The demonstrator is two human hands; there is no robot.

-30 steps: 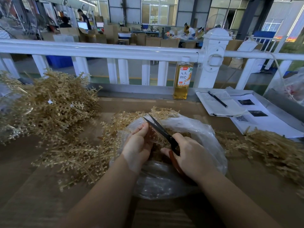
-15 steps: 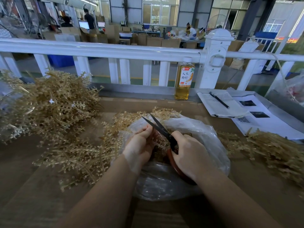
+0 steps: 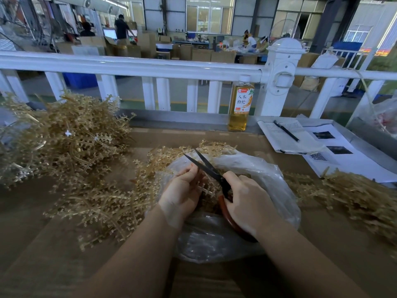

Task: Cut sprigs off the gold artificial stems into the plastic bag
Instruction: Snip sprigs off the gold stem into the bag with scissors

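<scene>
**Snipping over the bag**

The red scissor handles [image 3: 231,220] were mostly hidden under the right hand [image 3: 249,203] curled round them, black blades parted. The left hand [image 3: 182,192] pinched a gold plastic sprig [image 3: 205,190] above the clear plastic bag [image 3: 268,175] on the brown desk [image 3: 32,244].

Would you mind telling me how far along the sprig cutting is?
Done: some cut gold pieces already lie in the plastic bag. In hand: the left hand pinches a stem over the bag while the right hand works the scissors, blades open. Left: a big pile of gold stems on the left looks uncut.
</scene>
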